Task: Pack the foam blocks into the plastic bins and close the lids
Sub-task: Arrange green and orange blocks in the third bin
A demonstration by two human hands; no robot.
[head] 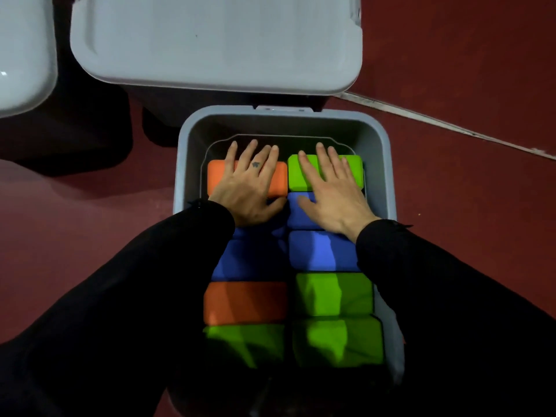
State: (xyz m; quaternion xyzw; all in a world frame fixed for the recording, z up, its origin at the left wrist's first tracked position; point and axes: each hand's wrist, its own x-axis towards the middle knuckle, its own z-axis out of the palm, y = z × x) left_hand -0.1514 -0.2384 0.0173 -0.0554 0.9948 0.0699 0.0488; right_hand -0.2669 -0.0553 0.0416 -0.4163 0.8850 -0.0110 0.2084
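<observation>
Open grey bin (377, 164), packed in two columns: orange block (278, 179) under the left hand (246, 194), green block (353, 173) under the right hand (334, 191), blue, orange and green nearer.

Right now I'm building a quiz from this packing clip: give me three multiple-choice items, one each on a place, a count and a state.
1. Where does the left hand rest?
A. on the far orange block
B. on a lid
C. on the floor

2. How many orange blocks show in the open bin?
A. none
B. two
C. five

3. How does the right hand lie?
A. in a fist
B. pinching a block
C. flat, fingers straight, on the far green block

Answers: A, its fingers lie across that block; B, one far, one nearer; C, fingers are spread straight.
</observation>
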